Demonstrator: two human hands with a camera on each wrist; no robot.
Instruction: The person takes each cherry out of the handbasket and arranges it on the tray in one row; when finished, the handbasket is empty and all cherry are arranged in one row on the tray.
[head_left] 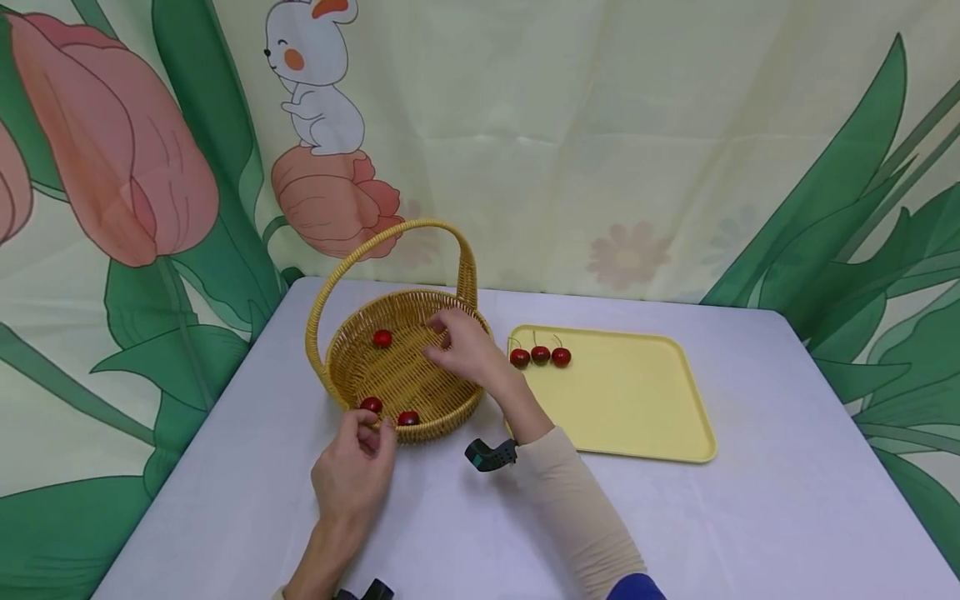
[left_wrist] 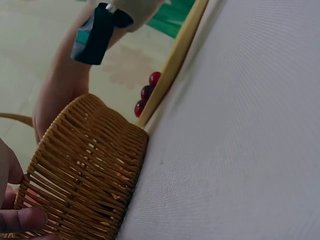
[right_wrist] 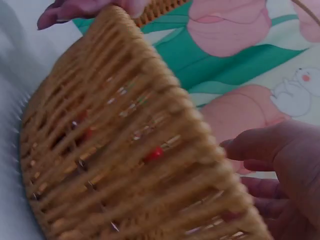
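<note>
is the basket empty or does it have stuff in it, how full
Partly filled: the head view shows at least three cherries inside the basket, with much of its floor bare.

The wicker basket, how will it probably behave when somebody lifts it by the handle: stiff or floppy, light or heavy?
The basket is probably stiff: its handle arches up unsupported. It looks light for its size, given the open gaps in its weave. Tilting it would likely make the round cherries inside roll.
</note>
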